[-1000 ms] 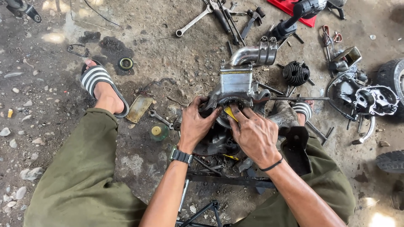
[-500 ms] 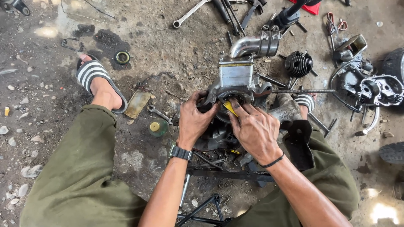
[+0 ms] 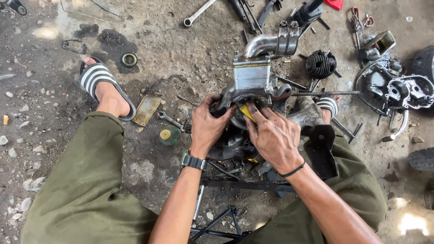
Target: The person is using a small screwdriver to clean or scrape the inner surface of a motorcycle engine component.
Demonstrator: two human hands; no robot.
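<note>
A greasy metal engine block (image 3: 251, 80) with a curved chrome intake pipe (image 3: 270, 43) stands on the dirt floor between my knees. My left hand (image 3: 206, 127), with a black watch on its wrist, grips the block's left side near the round opening. My right hand (image 3: 274, 137) rests on the block's lower right, its fingers closed around a yellow-handled tool (image 3: 247, 112) whose tip is at the rim of the opening. Most of the tool is hidden under my fingers.
A finned black cylinder (image 3: 320, 64) and an engine casing (image 3: 408, 91) lie to the right. A spanner (image 3: 199, 13) and other tools lie at the top. A small wrench (image 3: 169, 119), a flat metal plate (image 3: 146, 110) and a green cap (image 3: 168, 134) sit left of the block.
Both hands stay on the engine block with only slight shifts of the fingers. The camera has tilted a little, so the scene sits higher in view.
</note>
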